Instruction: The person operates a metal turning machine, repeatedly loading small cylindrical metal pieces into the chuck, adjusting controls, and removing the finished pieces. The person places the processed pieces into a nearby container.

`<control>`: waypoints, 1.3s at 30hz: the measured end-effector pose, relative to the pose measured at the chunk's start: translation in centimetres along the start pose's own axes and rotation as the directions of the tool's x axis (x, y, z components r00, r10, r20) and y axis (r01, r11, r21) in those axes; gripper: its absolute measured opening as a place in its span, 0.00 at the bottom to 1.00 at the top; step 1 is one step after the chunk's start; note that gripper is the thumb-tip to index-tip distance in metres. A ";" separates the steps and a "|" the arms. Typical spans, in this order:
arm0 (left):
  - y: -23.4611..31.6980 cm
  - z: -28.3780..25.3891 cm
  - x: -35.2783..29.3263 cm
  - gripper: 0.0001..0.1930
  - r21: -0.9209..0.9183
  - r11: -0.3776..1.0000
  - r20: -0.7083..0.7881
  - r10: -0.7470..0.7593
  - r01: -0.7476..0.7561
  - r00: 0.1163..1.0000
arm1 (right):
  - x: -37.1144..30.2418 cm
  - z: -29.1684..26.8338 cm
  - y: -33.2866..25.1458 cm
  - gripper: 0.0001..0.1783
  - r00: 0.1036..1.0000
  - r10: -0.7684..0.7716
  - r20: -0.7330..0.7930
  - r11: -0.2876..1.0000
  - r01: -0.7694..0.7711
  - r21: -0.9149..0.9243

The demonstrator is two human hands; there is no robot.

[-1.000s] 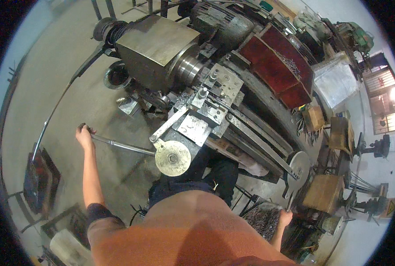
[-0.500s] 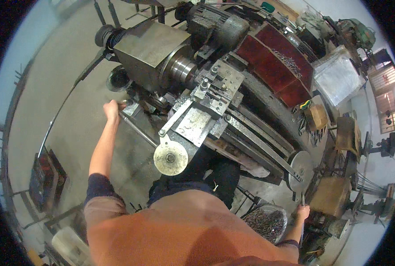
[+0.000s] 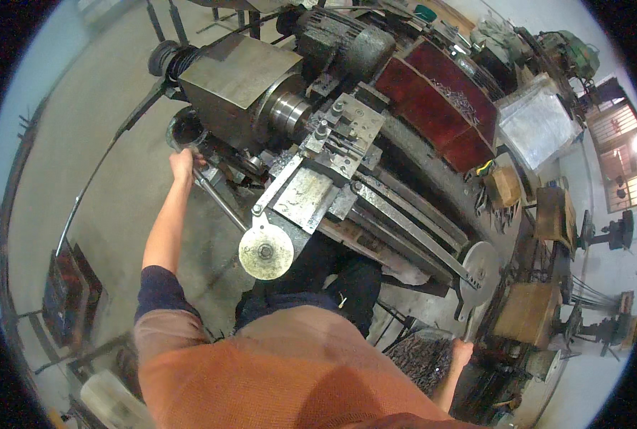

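Observation:
My left hand [image 3: 182, 166] is closed at the upper end of a metal lever bar [image 3: 222, 200], low beside the lathe's headstock [image 3: 239, 71]; part of its grip is hidden. On the right, my right hand [image 3: 462, 352] wraps round a crank handle [image 3: 470, 325], which hangs below a round metal plate [image 3: 481, 268]. A long flat link [image 3: 411, 230] joins that plate to the tool slide [image 3: 358, 132]. The slide's tool block sits beside the shiny spindle nose [image 3: 290, 113]. Nearer me is a pale round disc [image 3: 266, 252] on an arm.
Behind the slide lies a dark red tray [image 3: 433, 107] with small metal pieces. A motor [image 3: 347, 43] stands at the back. Below my right side is a container of metal bits [image 3: 418, 357]. Cardboard boxes [image 3: 526, 312] stand at the right.
My right hand has swung left and toward me with the crank handle, turning the round plate's lug leftward. My left hand stays at the lever. The whole view has shifted slightly.

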State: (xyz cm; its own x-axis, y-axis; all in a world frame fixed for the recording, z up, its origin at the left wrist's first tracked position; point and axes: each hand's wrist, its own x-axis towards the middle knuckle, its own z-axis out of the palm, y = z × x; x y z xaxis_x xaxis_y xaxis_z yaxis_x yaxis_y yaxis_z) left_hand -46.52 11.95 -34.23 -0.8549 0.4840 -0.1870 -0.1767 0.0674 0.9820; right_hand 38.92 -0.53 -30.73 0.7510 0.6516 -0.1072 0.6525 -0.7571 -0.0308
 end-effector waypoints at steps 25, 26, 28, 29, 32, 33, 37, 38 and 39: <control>-7.9 -10.2 9.3 0.26 0.878 0.184 0.394 0.246 -0.442 0.885 | -1.8 3.4 -4.0 0.36 0.965 -0.193 -0.178 0.940 0.234 0.247; -5.9 -6.6 6.9 0.24 0.855 0.047 0.508 0.123 -0.517 0.852 | -3.6 3.4 -4.1 0.34 0.985 -0.122 -0.118 0.964 0.146 0.220; -4.7 -4.8 5.4 0.21 0.769 -0.148 0.631 0.025 -0.622 0.775 | -5.6 3.2 -5.3 0.30 0.980 -0.173 -0.094 0.959 0.190 0.212; -5.1 -4.7 5.9 0.21 0.809 -0.072 0.588 0.054 -0.584 0.807 | -6.2 3.3 -5.5 0.28 0.976 -0.202 -0.084 0.954 0.215 0.211; -11.2 -3.5 8.5 0.20 0.890 0.091 0.425 0.195 -0.448 0.884 | -5.9 4.3 -5.0 0.23 0.976 -0.203 -0.081 0.940 0.217 0.265; -14.1 -3.3 8.9 0.20 0.917 0.102 0.346 0.282 -0.386 0.895 | -6.0 3.5 -5.5 0.21 0.948 -0.278 -0.152 0.879 0.315 0.357; -19.8 -4.9 12.0 0.19 0.942 -0.032 0.330 0.261 -0.333 0.907 | -4.7 0.8 -9.0 0.20 0.900 -0.394 -0.189 0.786 0.436 0.439; -20.0 -7.9 12.9 0.18 0.906 -0.175 0.420 0.252 -0.385 0.872 | -3.7 0.3 -10.4 0.20 0.879 -0.433 -0.197 0.760 0.474 0.444; -18.4 -4.6 10.4 0.17 0.874 -0.076 0.485 0.181 -0.479 0.856 | -4.7 -2.2 -10.3 0.20 0.878 -0.400 -0.264 0.782 0.477 0.401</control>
State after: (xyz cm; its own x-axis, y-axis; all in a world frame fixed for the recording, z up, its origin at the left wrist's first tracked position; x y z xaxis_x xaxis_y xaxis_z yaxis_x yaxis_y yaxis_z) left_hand -54.44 11.72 -54.39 -0.5267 0.8495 0.0312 0.8499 0.5255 0.0392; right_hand 28.92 4.29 -27.75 0.4251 0.8870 0.1802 0.8280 -0.3006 -0.4734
